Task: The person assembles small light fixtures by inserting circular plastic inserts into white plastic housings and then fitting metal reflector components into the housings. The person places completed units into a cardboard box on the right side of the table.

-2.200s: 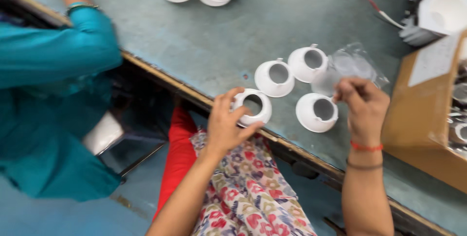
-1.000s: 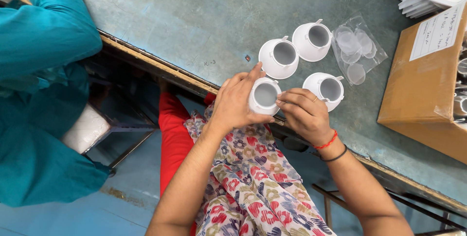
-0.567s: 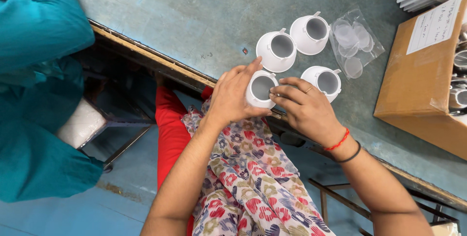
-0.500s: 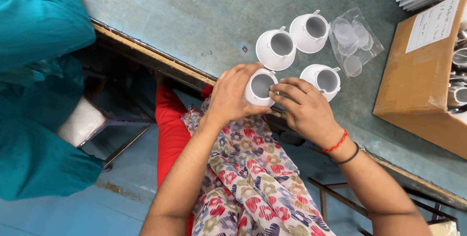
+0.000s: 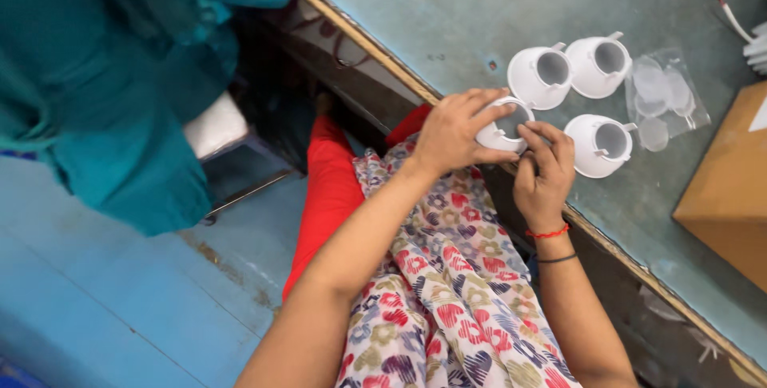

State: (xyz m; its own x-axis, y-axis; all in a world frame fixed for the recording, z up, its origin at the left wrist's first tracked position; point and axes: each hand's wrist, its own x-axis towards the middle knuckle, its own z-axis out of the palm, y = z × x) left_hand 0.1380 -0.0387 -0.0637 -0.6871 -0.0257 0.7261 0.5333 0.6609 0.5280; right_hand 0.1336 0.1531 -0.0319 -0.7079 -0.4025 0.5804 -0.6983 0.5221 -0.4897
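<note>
My left hand grips a white cup-shaped plastic housing at the table's near edge, fingers wrapped over its top and left side. My right hand touches the same housing from the right and below, fingertips at its rim. Three more white housings stand on the table just beyond: two side by side and one to the right. A clear plastic bag of round translucent discs lies past them.
A grey-green table with a wooden front edge runs diagonally. A brown cardboard box stands at the right. A person in teal clothing is at the left. White parts with wires lie at the far right.
My right hand left the right-hand housing and came over to the one in my left hand. The view has swung, so the table now sits higher and further right.
</note>
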